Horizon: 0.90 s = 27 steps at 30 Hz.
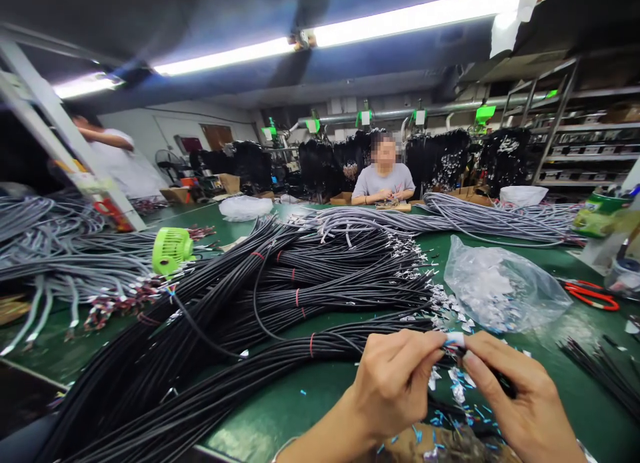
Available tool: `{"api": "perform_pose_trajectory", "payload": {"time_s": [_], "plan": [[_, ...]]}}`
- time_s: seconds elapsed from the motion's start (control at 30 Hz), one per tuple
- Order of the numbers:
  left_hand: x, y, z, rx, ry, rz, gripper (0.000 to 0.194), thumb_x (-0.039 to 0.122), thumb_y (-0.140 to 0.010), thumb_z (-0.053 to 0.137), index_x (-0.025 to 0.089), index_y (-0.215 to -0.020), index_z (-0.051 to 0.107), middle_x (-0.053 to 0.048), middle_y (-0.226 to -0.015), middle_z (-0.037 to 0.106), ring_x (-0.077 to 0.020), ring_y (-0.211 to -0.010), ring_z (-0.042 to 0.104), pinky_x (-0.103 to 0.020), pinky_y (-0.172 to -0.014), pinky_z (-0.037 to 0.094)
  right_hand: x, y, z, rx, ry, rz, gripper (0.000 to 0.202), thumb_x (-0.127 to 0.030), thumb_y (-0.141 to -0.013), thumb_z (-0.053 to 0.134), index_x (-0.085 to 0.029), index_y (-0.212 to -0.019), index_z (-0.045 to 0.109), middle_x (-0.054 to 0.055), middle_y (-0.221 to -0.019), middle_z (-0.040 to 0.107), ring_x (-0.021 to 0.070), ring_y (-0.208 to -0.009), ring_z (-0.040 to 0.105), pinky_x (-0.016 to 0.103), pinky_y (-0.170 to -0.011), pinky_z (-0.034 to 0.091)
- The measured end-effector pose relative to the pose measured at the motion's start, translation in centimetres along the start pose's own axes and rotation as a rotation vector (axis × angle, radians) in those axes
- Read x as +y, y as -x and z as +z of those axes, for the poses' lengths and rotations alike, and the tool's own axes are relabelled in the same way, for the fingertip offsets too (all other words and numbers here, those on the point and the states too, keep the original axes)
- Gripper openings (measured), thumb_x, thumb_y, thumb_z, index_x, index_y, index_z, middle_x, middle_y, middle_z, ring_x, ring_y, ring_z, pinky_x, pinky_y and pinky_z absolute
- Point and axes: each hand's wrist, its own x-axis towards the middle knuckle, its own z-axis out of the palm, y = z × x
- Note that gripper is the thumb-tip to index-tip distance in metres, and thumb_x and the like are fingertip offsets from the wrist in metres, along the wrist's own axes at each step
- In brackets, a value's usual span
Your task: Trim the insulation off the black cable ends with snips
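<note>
Head view: left hand [395, 383] and right hand [515, 396] fingers pinched narrow on small white connector [455, 340] at black cable [280, 356] end, above green surface [310, 396].

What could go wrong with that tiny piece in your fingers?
The small white piece is pinched between the left hand and the right hand, so it might slip and get lost among the blue and white bits scattered on the green table. The black cable bundles lie heaped close by, so a loose end might snag or tangle.
</note>
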Motion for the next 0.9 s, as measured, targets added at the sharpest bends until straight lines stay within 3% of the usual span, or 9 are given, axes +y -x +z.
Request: {"api": "perform_pose_trajectory", "payload": {"time_s": [0.13,0.23,0.4,0.6,0.9], "plan": [[0.0,-0.3,-0.4,-0.021,0.074,-0.107,0.017,0.008,-0.084,0.051,0.012,-0.093,0.065,-0.006,-0.074,0.072,-0.0131,-0.058,0.064,-0.022,-0.055,0.048,0.4,0.0,-0.3,0.091,0.035,0.051,0.018,-0.027,-0.082,0.06,-0.022,-0.093,0.074,0.005,-0.089,0.074,0.0195,-0.076,0.071,0.025,-0.07,0.058],[0.0,-0.3,-0.4,-0.039,0.111,-0.128,0.016,0.009,-0.085,0.05,0.011,-0.089,0.066,-0.007,-0.071,0.071,-0.0125,-0.056,0.063,-0.021,-0.053,0.047,-0.2,-0.2,-0.1,0.043,-0.016,0.023,0.018,-0.024,-0.083,0.059,-0.022,-0.095,0.073,0.005,-0.089,0.074,0.0178,-0.075,0.07,0.022,-0.067,0.057],[-0.1,-0.2,-0.3,-0.057,0.08,-0.08,0.017,0.01,-0.085,0.05,0.011,-0.09,0.065,-0.007,-0.07,0.071,-0.0136,-0.055,0.062,-0.023,-0.052,0.045,-0.8,-0.4,0.4,-0.033,-0.061,-0.059,0.021,-0.018,-0.083,0.058,-0.023,-0.098,0.071,0.004,-0.087,0.074,0.0163,-0.074,0.07,0.019,-0.064,0.056],[-0.1,-0.1,-0.2,-0.065,0.029,-0.052,0.018,0.009,-0.086,0.049,0.011,-0.094,0.064,-0.006,-0.071,0.071,-0.0132,-0.054,0.061,-0.024,-0.048,0.042,-0.6,-0.1,0.6,-0.017,-0.047,-0.022,0.019,-0.02,-0.084,0.057,-0.022,-0.095,0.072,0.004,-0.085,0.073,0.0177,-0.076,0.07,0.02,-0.064,0.057],[-0.4,0.0,0.1,0.0,-0.076,0.101,0.016,0.007,-0.086,0.05,0.007,-0.098,0.061,-0.005,-0.067,0.068,-0.0121,-0.051,0.059,-0.023,-0.045,0.042,-0.3,-0.2,0.6,0.003,-0.015,-0.107,0.024,-0.016,-0.083,0.058,-0.025,-0.103,0.067,0.002,-0.088,0.073,0.0154,-0.075,0.07,0.017,-0.062,0.056]]}}
